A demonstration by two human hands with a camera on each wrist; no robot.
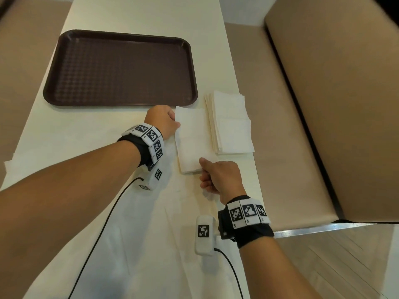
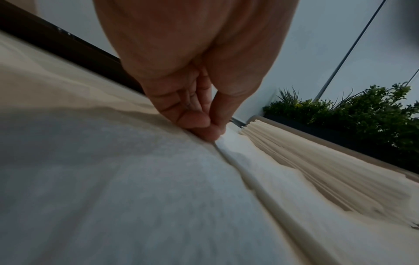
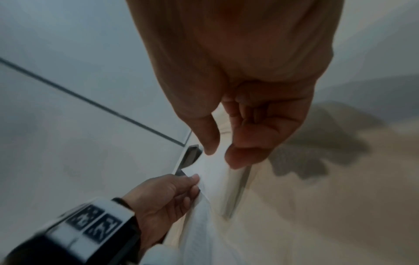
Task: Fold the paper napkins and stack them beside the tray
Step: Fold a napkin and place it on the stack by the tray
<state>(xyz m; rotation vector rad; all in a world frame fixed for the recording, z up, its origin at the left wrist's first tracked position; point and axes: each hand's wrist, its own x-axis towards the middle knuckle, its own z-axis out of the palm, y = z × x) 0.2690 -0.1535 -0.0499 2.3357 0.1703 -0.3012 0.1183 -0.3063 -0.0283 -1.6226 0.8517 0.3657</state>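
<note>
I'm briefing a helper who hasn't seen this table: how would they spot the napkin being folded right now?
Find the dark brown tray on the pale table. Just off its near right corner lie two lots of white paper. The single folded napkin is the narrow one pinched by the left hand and right hand; the untouched, thicker stack lies right of it.

Overhead head view, close wrist views

no readable text, only coded wristband markers (image 1: 152, 137)
</note>
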